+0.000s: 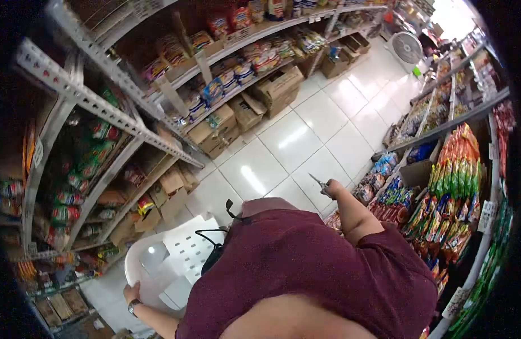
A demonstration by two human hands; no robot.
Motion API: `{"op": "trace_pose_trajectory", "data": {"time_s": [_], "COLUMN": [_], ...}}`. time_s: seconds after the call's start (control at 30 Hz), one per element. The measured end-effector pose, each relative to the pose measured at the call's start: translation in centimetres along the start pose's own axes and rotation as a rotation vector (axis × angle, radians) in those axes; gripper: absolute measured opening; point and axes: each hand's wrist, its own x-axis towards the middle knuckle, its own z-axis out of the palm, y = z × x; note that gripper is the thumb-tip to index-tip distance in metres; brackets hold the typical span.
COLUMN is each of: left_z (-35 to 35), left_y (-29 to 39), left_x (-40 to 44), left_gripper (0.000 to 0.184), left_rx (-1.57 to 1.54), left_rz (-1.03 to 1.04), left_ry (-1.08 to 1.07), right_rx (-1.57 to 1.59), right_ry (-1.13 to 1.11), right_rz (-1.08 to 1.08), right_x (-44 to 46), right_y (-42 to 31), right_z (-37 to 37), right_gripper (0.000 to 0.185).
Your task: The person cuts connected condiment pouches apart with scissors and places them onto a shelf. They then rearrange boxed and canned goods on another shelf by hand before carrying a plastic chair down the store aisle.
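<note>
My left hand [132, 292], with a watch on the wrist, is at the edge of a white plastic chair [137, 257], its fingers closed on the rim. Over on the right, my right hand [331, 188] is closed around the handles of a pair of scissors [318, 182], whose blades point forward and to the left above the tiled floor. A black cord [211, 231] hangs over the chair, beside my maroon shirt.
Shelves with packets [212, 90] and cardboard boxes [277, 87] line the far side. More shelves [97, 130] stand at left. Hanging snack packs [455, 169] fill the right rack. A fan [406, 50] stands at the aisle's far end, on white tiles [294, 138].
</note>
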Motion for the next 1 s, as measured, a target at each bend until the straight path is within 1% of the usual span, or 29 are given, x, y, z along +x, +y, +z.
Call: {"op": "trace_pose_trajectory", "data": {"time_s": [0.03,0.07,0.1,0.13,0.17,0.2,0.23,0.27,0.3,0.37,0.47,0.5,0.53,0.6,0.67,0.73,0.83,0.97,1.0], "left_z": [-0.5,-0.8,-1.0,-3.5,0.4,-0.3,-1.9,-2.8,-3.4,-4.0,-3.2,-2.7,-2.2,-1.3,-0.1,1.3,3.2,5.4,5.9], "left_y": [0.8,1.2,1.9,5.8,1.6,3.3,7.3,9.8,11.4,14.3,17.5,19.2,21.0,25.1,29.7,34.4,41.8,51.0,53.3], "left_x": [1.3,2.6,3.5,1.7,8.5,8.2,5.4,3.9,3.0,1.7,1.5,1.2,0.7,-0.5,-2.0,-4.0,-7.6,-13.2,-14.6], "left_gripper": [0.051,0.053,0.056,0.060,0.057,0.054,0.052,0.049,0.047,0.044,0.045,0.045,0.045,0.045,0.045,0.045,0.045,0.045,0.045], "left_rx": [-0.012,-0.022,0.054,0.196,0.124,0.086,-0.002,-0.070,-0.115,-0.150,-0.115,-0.109,-0.109,-0.091,-0.077,-0.061,-0.058,-0.038,-0.036], "left_rz": [-0.001,-0.004,0.009,0.031,-0.104,-0.096,-0.073,-0.064,-0.059,-0.036,0.023,0.045,0.055,0.090,0.125,0.160,0.214,0.276,0.288], "left_ry": [-0.079,-0.159,-0.162,-0.265,-0.427,-0.479,-0.519,-0.545,-0.567,-0.599,-0.640,-0.654,-0.665,-0.677,-0.688,-0.698,-0.721,-0.736,-0.741], "right_rx": [-0.061,0.056,0.037,0.033,0.023,0.039,0.115,0.190,0.207,0.305,0.372,0.382,0.316,0.433,0.444,0.466,0.419,0.500,0.503], "right_ry": [0.017,-0.027,-0.080,-0.035,0.011,0.028,0.065,0.099,0.109,0.211,0.182,0.164,0.208,0.161,0.147,0.049,0.046,0.055,0.097], "right_rz": [-0.054,0.007,0.036,-0.012,-0.061,-0.041,-0.048,-0.059,-0.049,0.012,0.081,0.095,0.090,0.211,0.280,0.424,0.417,0.419,0.389], "right_x": [-0.4,-0.9,-1.2,-1.2,-1.4,-1.3,-1.1,-0.9,-0.9,-1.4,-1.1,-0.7,-0.8,-0.1,1.4,1.9,3.0,7.3,8.7], "right_y": [0.0,0.1,-0.5,-0.6,-0.9,-0.9,-1.0,-1.1,-1.0,-1.3,0.5,1.6,2.6,5.4,9.0,11.1,14.7,19.8,21.1], "right_z": [0.3,0.5,0.2,0.5,0.3,0.0,-0.2,-0.4,-0.6,-0.6,0.3,0.6,0.8,1.5,2.2,0.5,-3.8,-10.3,-11.7], "right_gripper": [0.048,0.049,0.049,0.050,0.052,0.052,0.053,0.055,0.055,0.057,0.058,0.057,0.056,0.055,0.053,0.053,0.053,0.058,0.059]}}
